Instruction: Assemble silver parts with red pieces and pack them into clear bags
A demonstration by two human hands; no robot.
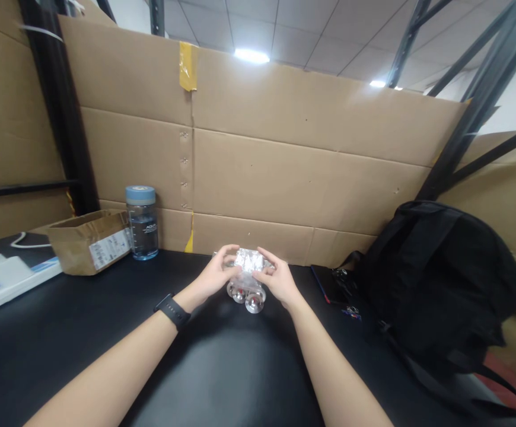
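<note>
Both hands up at the far edge of the black surface (107, 332), close to the cardboard wall (284, 172). We hold a small clear plastic pack (247, 276) with a silvery foil top between them, just above the surface. Left hand (216, 274) has its grip closed on the pack's left side, thumb on top; black watch (172, 311) on that wrist. Right hand (278, 281) grips the right side, fingers curled over the foil. Round clear bulges hang under the pack; contents too blurred to tell.

Left of us: water bottle (142, 222) with blue cap, upright, beside an open cardboard box (89, 240). Right: black backpack (436, 279), well apart from the hands.
</note>
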